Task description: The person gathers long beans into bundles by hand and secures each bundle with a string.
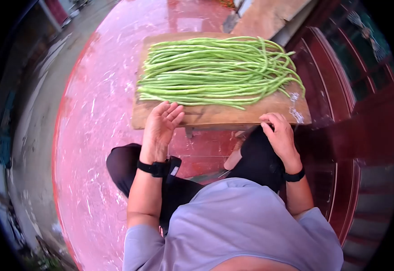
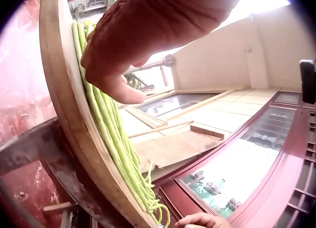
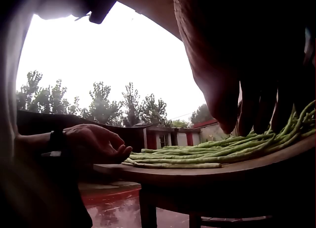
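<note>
Long green beans lie side by side in a wide spread on a wooden board table. My left hand is at the near left edge, palm turned up, fingers loosely bent by the bean ends and holding nothing. On the near right edge, my right hand has its fingertips at the board's rim, fingers relaxed and holding nothing. In the right wrist view the fingers of the right hand hang dark over the beans. A tangle of thin clear or silvery ties lies at the board's right end.
Dark red door panels stand close on the right. A wooden sheet leans beyond the board. The shiny red floor spreads to the left, ending at a grey yard. The person's knees are under the near edge.
</note>
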### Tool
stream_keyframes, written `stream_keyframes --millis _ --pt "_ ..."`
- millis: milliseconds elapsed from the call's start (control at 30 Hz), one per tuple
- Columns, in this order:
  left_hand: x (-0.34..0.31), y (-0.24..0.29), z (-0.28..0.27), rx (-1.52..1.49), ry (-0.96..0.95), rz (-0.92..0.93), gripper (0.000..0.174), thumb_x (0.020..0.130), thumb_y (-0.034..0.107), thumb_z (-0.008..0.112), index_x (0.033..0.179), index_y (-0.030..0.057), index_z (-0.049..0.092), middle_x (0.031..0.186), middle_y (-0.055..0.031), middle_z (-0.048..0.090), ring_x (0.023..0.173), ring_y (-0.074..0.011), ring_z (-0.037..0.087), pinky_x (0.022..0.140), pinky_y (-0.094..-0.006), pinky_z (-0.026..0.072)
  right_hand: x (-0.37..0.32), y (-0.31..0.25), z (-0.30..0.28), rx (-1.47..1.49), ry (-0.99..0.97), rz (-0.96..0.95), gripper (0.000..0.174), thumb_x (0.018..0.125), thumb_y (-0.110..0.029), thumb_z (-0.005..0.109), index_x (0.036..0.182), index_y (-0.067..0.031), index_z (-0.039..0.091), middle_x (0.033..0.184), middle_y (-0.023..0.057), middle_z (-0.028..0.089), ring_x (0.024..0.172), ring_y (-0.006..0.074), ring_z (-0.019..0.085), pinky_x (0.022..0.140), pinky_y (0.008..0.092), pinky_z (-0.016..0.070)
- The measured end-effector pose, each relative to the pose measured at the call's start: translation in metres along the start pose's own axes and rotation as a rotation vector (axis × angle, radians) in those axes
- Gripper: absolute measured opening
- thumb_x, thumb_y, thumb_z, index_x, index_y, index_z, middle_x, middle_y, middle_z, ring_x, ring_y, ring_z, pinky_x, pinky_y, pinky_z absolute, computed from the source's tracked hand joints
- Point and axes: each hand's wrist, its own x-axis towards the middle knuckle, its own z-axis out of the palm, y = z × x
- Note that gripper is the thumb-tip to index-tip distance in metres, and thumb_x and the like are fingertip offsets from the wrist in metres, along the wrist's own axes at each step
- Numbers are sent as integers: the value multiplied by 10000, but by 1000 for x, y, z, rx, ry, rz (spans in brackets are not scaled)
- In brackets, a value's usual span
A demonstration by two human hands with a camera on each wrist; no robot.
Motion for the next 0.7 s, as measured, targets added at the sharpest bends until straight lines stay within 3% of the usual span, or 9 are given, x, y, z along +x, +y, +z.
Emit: stream_keyframes --millis 133,267,433,700 --pt "-6 10 -6 70 130 203 380 877 110 593 1182 -40 423 1207 -221 491 1110 -343 553 937 -410 504 35 -52 36 89 -122 -306 166 817 -92 615 979 -68 640 979 94 619 966 292 574 816 393 468" --pt "-2 17 -20 22 91 204 402 884 97 568 1191 -92 389 1262 -262 453 1159 -365 519 988 -423 470 68 -87 81 59 -159 -477 205 792 -115 654 991 -72 636 993 85 598 970 287 557 801 402 467" --pt "-3 25 -27 -90 44 129 400 881 80 557 1186 -116 388 1321 -303 409 1196 -397 492 1025 -439 442 89 -104 127 -34 -41 -497 199 756 -116 699 942 -88 635 933 76 564 931 284 541 785 404 456" --pt "-1 22 -31 -85 29 120 525 899 86 530 1308 -138 288 1334 -298 405 1207 -397 487 1043 -436 425 94 -112 145 -159 38 -497 142 727 -141 730 827 -114 632 865 61 530 885 271 523 775 399 419"
